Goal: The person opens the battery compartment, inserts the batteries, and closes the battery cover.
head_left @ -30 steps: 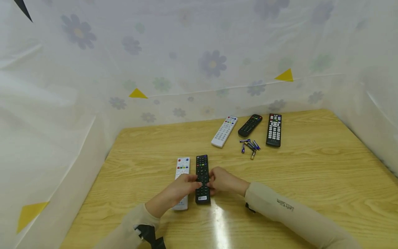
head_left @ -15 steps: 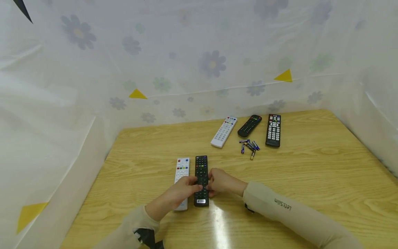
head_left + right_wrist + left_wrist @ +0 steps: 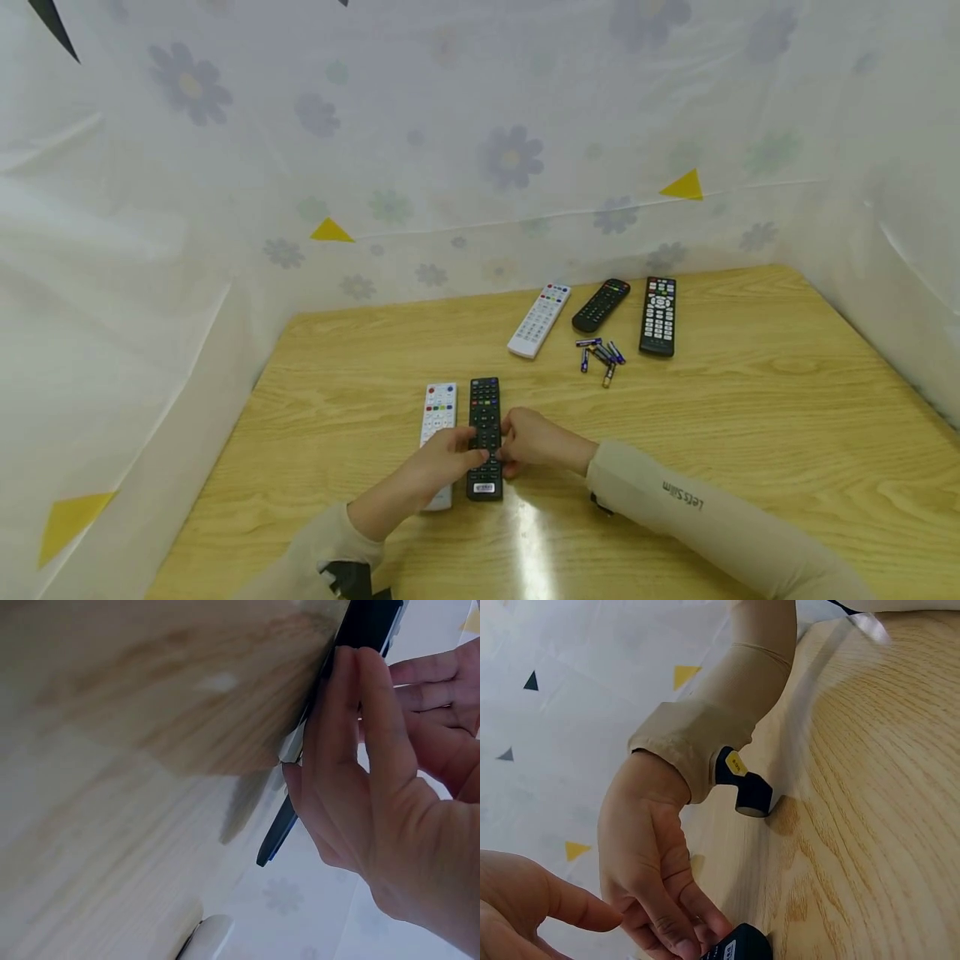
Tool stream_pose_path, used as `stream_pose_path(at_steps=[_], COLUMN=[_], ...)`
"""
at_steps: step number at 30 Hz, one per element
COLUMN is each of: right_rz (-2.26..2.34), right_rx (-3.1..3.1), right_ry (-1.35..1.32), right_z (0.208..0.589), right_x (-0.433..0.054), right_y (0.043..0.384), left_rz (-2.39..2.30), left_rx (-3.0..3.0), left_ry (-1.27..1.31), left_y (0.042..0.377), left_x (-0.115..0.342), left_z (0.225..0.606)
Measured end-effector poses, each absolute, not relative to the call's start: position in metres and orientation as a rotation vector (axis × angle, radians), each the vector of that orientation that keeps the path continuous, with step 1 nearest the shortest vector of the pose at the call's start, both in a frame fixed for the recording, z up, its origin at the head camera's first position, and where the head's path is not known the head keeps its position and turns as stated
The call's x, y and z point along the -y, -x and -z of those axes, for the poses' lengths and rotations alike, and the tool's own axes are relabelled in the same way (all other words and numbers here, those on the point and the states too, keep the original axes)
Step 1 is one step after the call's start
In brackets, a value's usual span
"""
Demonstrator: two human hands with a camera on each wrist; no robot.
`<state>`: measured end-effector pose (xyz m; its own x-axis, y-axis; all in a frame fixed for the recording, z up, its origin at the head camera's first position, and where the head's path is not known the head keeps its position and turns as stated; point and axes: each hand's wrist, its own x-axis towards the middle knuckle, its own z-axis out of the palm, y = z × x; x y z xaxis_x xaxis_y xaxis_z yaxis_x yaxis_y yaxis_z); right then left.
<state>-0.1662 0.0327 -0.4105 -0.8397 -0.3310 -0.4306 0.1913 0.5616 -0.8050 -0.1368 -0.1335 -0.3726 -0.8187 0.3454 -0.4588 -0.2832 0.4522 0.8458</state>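
A black remote control (image 3: 485,400) lies buttons up on the table, its long side running away from the person. My left hand (image 3: 438,458) holds it from the left, thumb over the lower buttons and fingertips at its left edge. On the opposite edge, my right hand (image 3: 528,437) grips it with curled fingers and the thumb close to the left thumb. Under the left hand, a white remote control (image 3: 440,400) is partly hidden. The right wrist view shows right fingers (image 3: 382,705) along the side of the black remote (image 3: 367,626).
Farther back on the wooden table (image 3: 360,350) lie a white remote (image 3: 540,321), a small black remote (image 3: 602,305) and a black remote with white buttons (image 3: 658,317). Several loose batteries (image 3: 602,354) lie in front of them. Flowered sheeting (image 3: 420,167) encloses the table's back and sides.
The black remote's near end has shifted slightly toward the person, with both hands staying on it. The other remotes and the batteries keep their places.
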Motion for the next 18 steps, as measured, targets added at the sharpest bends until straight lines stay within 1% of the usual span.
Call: stream_pose_path(at_steps=[5, 10, 15, 18], right_rz=[1.287, 1.351, 1.336, 1.265], right_rx=[-2.207, -2.163, -2.231, -2.371], right_ry=[0.133, 0.293, 0.466, 0.542], right_z=[0.407, 0.401, 0.390, 0.384], right_x=[-0.041, -0.066, -0.091, -0.103], right_y=[0.165, 0.162, 0.158, 0.156], left_rz=[-1.353, -1.363, -1.378, -1.247], left_rx=[-2.211, -2.341, -2.515, -2.628], left_ry=[-0.119, -0.247, -0.437, -0.587], left_y=[0.139, 0.153, 0.182, 0.207], left_x=[0.135, 0.131, 0.117, 0.106], left_z=[0.370, 0.366, 0.356, 0.351])
